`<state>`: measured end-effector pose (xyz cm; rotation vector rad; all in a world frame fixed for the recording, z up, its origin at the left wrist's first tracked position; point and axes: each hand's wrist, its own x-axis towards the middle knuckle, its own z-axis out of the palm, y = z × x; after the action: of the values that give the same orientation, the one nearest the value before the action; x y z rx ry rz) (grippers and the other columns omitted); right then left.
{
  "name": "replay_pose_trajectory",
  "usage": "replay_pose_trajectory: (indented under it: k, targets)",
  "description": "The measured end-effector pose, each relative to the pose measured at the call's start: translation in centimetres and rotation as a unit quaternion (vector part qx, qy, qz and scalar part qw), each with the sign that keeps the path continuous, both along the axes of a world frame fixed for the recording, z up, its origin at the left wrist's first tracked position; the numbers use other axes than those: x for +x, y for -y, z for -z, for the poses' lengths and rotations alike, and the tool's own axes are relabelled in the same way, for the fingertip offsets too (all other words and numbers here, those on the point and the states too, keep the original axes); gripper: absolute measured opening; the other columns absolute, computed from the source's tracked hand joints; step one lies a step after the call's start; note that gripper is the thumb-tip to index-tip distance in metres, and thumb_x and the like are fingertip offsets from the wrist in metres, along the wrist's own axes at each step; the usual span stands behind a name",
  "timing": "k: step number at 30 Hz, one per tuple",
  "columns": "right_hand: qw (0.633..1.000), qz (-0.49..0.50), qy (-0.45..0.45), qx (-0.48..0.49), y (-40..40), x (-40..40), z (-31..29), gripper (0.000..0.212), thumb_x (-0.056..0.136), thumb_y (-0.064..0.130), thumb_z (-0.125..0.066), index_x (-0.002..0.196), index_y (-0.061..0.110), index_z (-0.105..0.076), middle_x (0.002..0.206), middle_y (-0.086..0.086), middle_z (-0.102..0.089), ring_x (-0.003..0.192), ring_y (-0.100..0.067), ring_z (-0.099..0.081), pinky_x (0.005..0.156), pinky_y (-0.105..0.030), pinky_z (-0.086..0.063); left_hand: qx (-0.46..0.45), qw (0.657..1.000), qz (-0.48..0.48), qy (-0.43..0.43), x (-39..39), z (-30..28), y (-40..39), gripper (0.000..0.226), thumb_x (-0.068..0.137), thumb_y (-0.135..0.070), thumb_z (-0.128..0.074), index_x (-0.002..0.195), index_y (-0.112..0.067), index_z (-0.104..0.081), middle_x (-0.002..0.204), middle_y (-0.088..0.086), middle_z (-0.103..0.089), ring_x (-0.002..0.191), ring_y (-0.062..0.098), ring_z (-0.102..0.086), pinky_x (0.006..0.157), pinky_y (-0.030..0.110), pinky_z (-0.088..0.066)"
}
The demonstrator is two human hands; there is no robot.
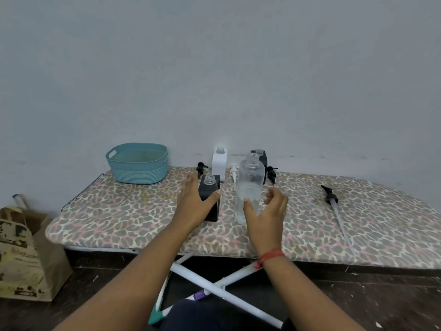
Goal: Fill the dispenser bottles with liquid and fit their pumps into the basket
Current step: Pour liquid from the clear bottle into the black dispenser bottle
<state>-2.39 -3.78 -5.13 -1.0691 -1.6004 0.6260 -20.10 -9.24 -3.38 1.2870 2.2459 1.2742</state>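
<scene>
**Both hands at the bottles on the leopard-print board**

We see an ironing board (310,225) with a leopard-print cover standing low against a pale wall; it serves as our tabletop. To its left on the floor stands a brown paper bag (26,254).

At the far left of the board sits a teal basket (138,170), upright, with nothing visible inside it. Near the middle stands a tall clear bottle (249,187), uncapped and holding some clear liquid in its lower part. Our right hand (266,220) is at its near side: the thumb lies against the bottle's front while the other fingers are spread and curved off to its right, apart from the plastic, so they do not close on it.

Just left of it stands a black square dispenser bottle (211,194), its threaded neck open. Our left hand (193,206) wraps it from the left, the thumb pressed across its front face and the fingers reaching round the far side.

Against the wall stand a white dispenser bottle (219,163) and a second black dispenser bottle (262,158), the latter partly behind the clear bottle; both are without pumps.

Four pumps lie loose on the board: a black pump (201,168) left of the white bottle, a white pump (234,174) to its right, another black pump (272,174) right of the far black bottle, and a long-tubed black pump (331,198) well apart at the right.
</scene>
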Motion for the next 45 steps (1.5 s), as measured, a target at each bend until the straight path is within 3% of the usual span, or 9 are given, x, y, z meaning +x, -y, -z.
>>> replay_pose_trajectory:
  k: [4,10,15,18,23,26,33,37,45]
  targets:
    - [0.996,-0.058,0.042,-0.052,-2.0,-0.7,-0.7,0.090,0.078,0.041,-0.080,0.147,0.014,-0.029,0.143,-0.004,-0.034,0.130,-0.024,-0.042,0.102,-0.043,-0.047,-0.073,0.990,-0.012,-0.119,-0.5,-0.6,-1.8,0.111,0.077,-0.083,-0.047,0.160,-0.027,0.001,0.168,-0.002,0.013,0.153,0.024,0.016,0.122,0.058,-0.001]
    - [0.996,-0.079,0.002,-0.047,-3.5,-2.7,0.0,0.089,0.077,0.036,-0.083,0.145,0.021,-0.029,0.143,-0.002,-0.043,0.120,-0.022,-0.052,0.089,-0.031,-0.047,-0.131,0.962,-0.041,-0.236,-1.7,-0.7,-3.4,0.124,0.063,-0.098,-0.024,0.159,-0.026,0.010,0.165,-0.002,0.025,0.149,0.025,0.028,0.119,0.057,0.008]
    - [0.998,-0.056,-0.022,-0.031,-3.6,-3.7,0.2,0.077,0.077,0.031,-0.082,0.137,0.028,-0.034,0.124,0.002,-0.052,0.101,-0.020,-0.058,0.076,-0.032,-0.052,-0.134,0.965,-0.058,-0.216,-1.5,0.2,-3.6,0.122,0.064,-0.095,-0.028,0.159,-0.026,0.007,0.167,0.000,0.018,0.152,0.025,0.022,0.120,0.056,0.005]
    - [0.998,-0.067,-0.002,-0.018,-4.1,-3.6,0.0,0.071,0.076,0.026,-0.079,0.133,0.032,-0.036,0.113,0.009,-0.051,0.092,-0.018,-0.058,0.068,-0.026,-0.048,-0.126,0.971,-0.067,-0.190,-1.3,0.3,-3.9,0.118,0.067,-0.087,-0.037,0.160,-0.024,0.001,0.168,0.002,0.011,0.153,0.025,0.018,0.120,0.057,0.002]
    - [0.987,-0.118,0.096,0.053,-5.5,-2.8,-0.5,0.074,0.073,0.015,-0.072,0.134,0.038,-0.038,0.117,0.016,-0.047,0.090,-0.007,-0.052,0.065,-0.017,-0.043,-0.110,0.981,-0.073,-0.143,-0.7,0.4,-4.3,0.113,0.071,-0.076,-0.050,0.160,-0.023,-0.005,0.169,0.005,0.006,0.154,0.028,0.012,0.121,0.061,-0.008]
    - [0.972,-0.137,0.168,0.095,-6.5,-1.8,-0.8,0.073,0.074,0.013,-0.071,0.134,0.037,-0.038,0.111,0.021,-0.045,0.088,-0.004,-0.050,0.062,-0.015,-0.039,-0.106,0.982,-0.074,-0.136,-0.5,0.4,-4.3,0.112,0.071,-0.076,-0.050,0.160,-0.023,-0.006,0.169,0.005,0.006,0.154,0.028,0.012,0.121,0.061,-0.007]
    - [0.908,-0.099,0.362,0.185,-8.6,-0.7,-2.6,0.076,0.070,0.012,-0.080,0.137,0.015,-0.043,0.126,-0.006,-0.060,0.105,-0.028,-0.062,0.083,-0.039,-0.054,-0.114,0.981,-0.078,-0.137,-0.4,0.5,-4.3,0.113,0.072,-0.077,-0.051,0.160,-0.022,-0.006,0.169,0.005,0.008,0.154,0.028,0.013,0.119,0.061,-0.004]
    - [0.874,-0.092,0.429,0.208,-9.0,-0.8,-3.8,0.076,0.072,0.014,-0.079,0.139,0.012,-0.043,0.129,-0.008,-0.058,0.108,-0.029,-0.060,0.088,-0.043,-0.053,-0.124,0.980,-0.075,-0.133,-0.3,0.4,-4.3,0.115,0.073,-0.078,-0.053,0.160,-0.022,-0.004,0.168,0.004,0.010,0.153,0.029,0.014,0.119,0.060,-0.003]
    - [0.840,-0.090,0.477,0.240,-8.8,-1.1,-4.4,0.080,0.069,0.020,-0.084,0.137,0.013,-0.042,0.126,-0.007,-0.060,0.110,-0.028,-0.060,0.089,-0.041,-0.052,-0.134,0.979,-0.067,-0.139,-0.3,0.1,-4.0,0.114,0.077,-0.077,-0.056,0.160,-0.021,-0.002,0.169,0.007,0.008,0.153,0.031,0.014,0.119,0.061,-0.004]
